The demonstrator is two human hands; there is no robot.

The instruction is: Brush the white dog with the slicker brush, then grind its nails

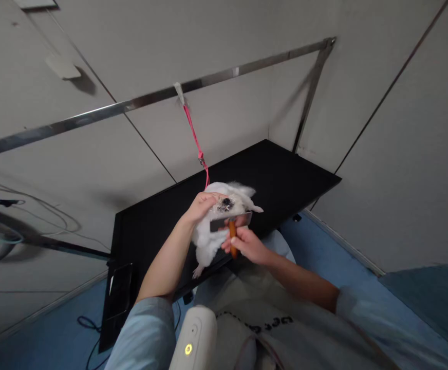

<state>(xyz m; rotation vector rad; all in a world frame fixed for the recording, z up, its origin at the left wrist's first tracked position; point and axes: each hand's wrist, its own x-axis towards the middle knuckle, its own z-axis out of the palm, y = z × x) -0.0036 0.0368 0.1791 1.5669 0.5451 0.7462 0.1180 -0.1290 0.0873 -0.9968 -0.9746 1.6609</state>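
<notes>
Pale, smooth wall panels (224, 31) behind a long, flat, matte black table (293, 174). Overhead, a straight, shiny metal rail (150, 97). On the table, by the near edge, a fluffy white dog (208, 252) with a rough dark nose. At the left end, a dark, rectangular tray-like shape (119, 295), too dim to tell its contents. Left hand (201, 207) grasping the dog's face, fingertips partly hidden. Right hand (250, 245) curled around the rounded wooden handle of a flat, rectangular brush (232, 234), just below the muzzle. From rail to dog, a thin pink cord (193, 131).
</notes>
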